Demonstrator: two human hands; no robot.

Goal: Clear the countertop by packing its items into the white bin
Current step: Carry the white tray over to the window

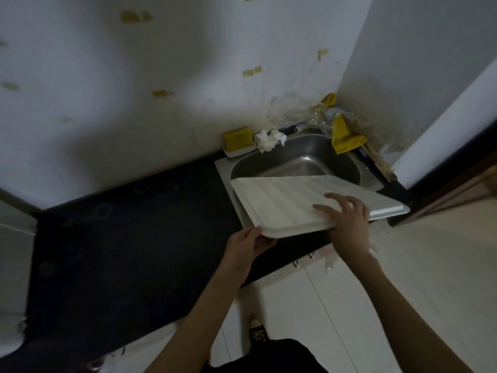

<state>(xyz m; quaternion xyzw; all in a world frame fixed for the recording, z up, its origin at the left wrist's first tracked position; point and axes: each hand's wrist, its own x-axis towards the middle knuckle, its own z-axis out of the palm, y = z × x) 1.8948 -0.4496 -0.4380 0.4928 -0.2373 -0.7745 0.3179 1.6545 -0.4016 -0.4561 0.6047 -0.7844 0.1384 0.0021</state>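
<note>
black-clad lap and a shoe (256,333) sat lowest in view, both forearms reaching up from there to the dark countertop (129,238).

left hand (243,247) gripped the near-left corner of the white bin (290,204), thumb on the rim, fingers curled under it. right hand (347,219) lay flat on top near the front edge, fingers spread and straight, pressing, not wrapped.

bin was upside down or tilted, ribbed face up, lying across the front of the steel sink (301,160) with its right end overhanging the counter edge. couldn't tell its depth from this angle.

handling guess: moulded plastic, light, stiff enough to lift by the rim, smooth and a bit slippery. a flat palm alone would slide; better both hands hooked on opposite rims before flipping it. overhanging end could tip off if released.

behind the sink: yellow sponge (236,138) on a white tray, white crumpled wad (269,140), clear plastic wrap (290,109), yellow rubber gloves (345,138) in the corner. none packed yet.
</note>
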